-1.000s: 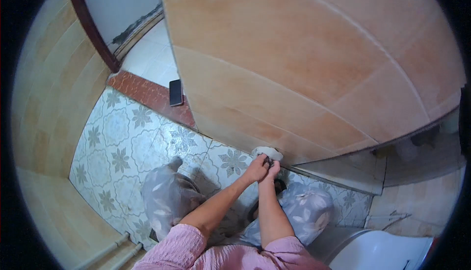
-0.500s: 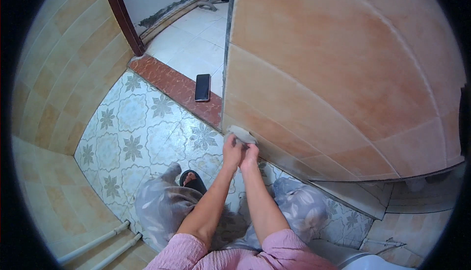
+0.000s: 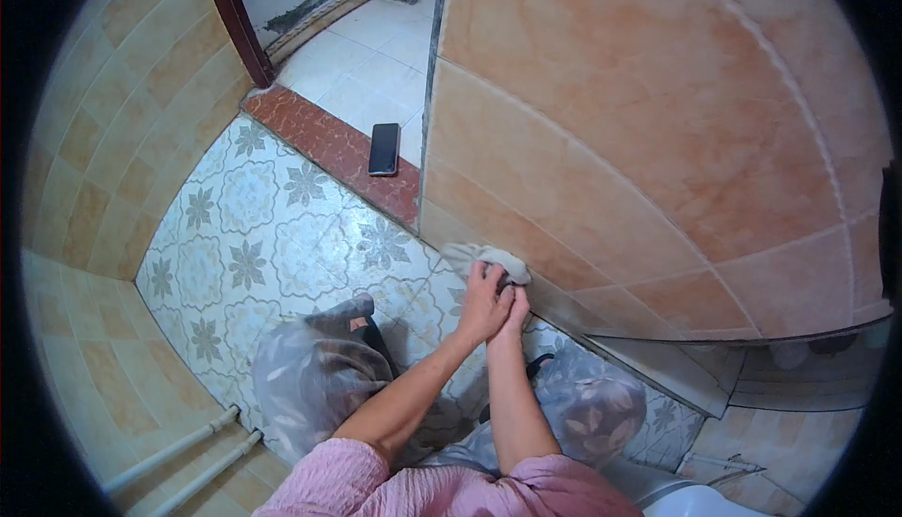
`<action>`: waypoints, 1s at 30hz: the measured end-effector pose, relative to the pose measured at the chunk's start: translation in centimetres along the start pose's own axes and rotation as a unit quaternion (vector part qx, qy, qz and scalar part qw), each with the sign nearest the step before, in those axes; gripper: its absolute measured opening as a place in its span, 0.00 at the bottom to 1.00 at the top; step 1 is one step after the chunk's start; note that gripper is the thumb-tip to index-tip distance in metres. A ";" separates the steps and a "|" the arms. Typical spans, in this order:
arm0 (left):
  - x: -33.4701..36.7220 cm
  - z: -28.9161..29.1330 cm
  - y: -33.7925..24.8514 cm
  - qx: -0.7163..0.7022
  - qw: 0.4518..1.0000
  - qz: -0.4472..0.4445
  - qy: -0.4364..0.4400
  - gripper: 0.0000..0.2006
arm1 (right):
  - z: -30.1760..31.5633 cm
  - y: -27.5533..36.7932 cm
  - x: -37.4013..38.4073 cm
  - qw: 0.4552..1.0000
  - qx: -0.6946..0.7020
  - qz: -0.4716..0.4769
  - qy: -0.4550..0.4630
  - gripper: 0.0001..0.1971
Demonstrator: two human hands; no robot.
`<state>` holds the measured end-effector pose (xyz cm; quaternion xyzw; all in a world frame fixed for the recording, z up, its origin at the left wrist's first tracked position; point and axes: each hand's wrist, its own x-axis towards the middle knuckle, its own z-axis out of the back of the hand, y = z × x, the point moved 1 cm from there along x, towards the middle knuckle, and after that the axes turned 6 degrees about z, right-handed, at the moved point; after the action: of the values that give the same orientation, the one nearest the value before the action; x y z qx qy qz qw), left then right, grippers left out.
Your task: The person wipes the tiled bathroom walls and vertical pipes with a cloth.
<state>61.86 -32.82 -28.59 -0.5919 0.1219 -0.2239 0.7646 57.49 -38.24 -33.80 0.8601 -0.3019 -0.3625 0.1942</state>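
A whitish-grey cloth [image 3: 509, 263] is bunched at the foot of the orange-beige tiled wall [image 3: 545, 183], and a loose part of it trails left along the wall's lower edge. My left hand [image 3: 485, 303] grips the cloth with bent fingers from the left. Close beside it, my right hand [image 3: 513, 310] is closed on the cloth's near side; its fingers are partly hidden. The two hands touch each other.
White floor tiles [image 3: 249, 263] with grey flower patterns lie below. A black phone [image 3: 384, 149] rests on the red-brown doorway sill [image 3: 324, 137]. Pale pipes [image 3: 183, 449] run along the lower left wall. A white rounded fixture [image 3: 719, 501] stands at lower right.
Both hands and the cloth have moved right and nearer along the base of the wall. The cloth now looks more spread out. The view has shifted slightly.
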 end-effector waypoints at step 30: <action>4.0 -1.3 10.5 -0.085 0.936 0.312 -0.136 0.32 | -0.2 -4.3 4.7 0.990 -0.048 -0.094 -0.094 0.17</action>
<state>66.83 -33.80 -38.70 -0.6119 0.2139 0.1202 0.7519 61.87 -38.09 -38.43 0.8367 -0.2186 -0.4723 0.1710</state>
